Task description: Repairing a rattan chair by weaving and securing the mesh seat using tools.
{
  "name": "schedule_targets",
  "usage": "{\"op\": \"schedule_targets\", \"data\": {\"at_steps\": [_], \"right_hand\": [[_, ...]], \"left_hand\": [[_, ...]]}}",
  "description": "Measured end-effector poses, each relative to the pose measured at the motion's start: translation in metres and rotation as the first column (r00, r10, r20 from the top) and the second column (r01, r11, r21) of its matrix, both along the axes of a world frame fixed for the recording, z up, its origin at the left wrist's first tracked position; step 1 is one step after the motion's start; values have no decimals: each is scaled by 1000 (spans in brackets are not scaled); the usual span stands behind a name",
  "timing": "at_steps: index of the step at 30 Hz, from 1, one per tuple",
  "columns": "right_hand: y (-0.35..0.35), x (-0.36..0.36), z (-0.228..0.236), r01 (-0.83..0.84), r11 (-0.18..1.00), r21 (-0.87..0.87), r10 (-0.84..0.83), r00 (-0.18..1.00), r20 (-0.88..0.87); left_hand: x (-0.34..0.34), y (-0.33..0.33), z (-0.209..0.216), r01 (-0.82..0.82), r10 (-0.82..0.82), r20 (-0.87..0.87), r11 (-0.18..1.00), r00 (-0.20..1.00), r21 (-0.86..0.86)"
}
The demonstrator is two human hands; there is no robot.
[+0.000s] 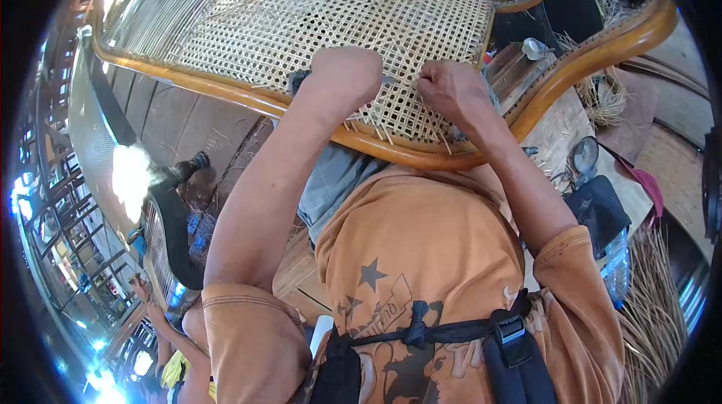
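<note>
At the centre of the frame, both hands worked at the near edge of a woven cane seat panel (301,20), whose open lattice filled the upper middle and upper left of the frame inside a curved, varnished wooden chair frame (226,92). The left hand (346,73) rested on the weave just above the lower rail, its fingers clenched around a dark-handled tool (298,79) whose thin metal tip pointed right across the cane. The right hand (451,88), just beside it to the right, had its fingers pinched shut on a cane strand (410,82) at the surface of the lattice; the strand itself was thin and hard to follow. Loose cane ends (383,133) stuck out over the lower rail below the two hands. Bundles of dry cane strips (654,314) lay at the lower right of the frame. Another person's hand (141,289) showed small at the lower left, well apart from the work.
</note>
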State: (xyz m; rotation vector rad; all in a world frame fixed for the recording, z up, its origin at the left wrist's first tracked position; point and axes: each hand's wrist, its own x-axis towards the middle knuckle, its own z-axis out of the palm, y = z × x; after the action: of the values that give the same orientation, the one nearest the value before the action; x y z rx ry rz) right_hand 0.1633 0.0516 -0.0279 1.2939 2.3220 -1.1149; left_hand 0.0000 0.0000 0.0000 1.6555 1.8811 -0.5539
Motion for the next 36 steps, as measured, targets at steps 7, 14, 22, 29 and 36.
{"op": "schedule_targets", "data": {"at_steps": [7,14,22,29,36], "right_hand": [[-5,5,-14,16,992,126,-9,998,-56],[-4,-6,-10,-17,991,135,21,999,-25],[-28,3,-30,-23,904,426,60,996,-72],[-20,-3,-25,68,871,486,111,938,-330],[-22,-14,-20,27,985,-169,-129,768,-628]], "left_hand": [[30,17,21,97,-101,-128,995,987,-37],[52,36,34,178,-201,-128,970,971,-168],[16,5,0,204,-204,12,979,979,9],[11,10,10,133,-133,-16,991,991,-17],[-16,-11,49,56,-53,-43,996,998,65]]}}
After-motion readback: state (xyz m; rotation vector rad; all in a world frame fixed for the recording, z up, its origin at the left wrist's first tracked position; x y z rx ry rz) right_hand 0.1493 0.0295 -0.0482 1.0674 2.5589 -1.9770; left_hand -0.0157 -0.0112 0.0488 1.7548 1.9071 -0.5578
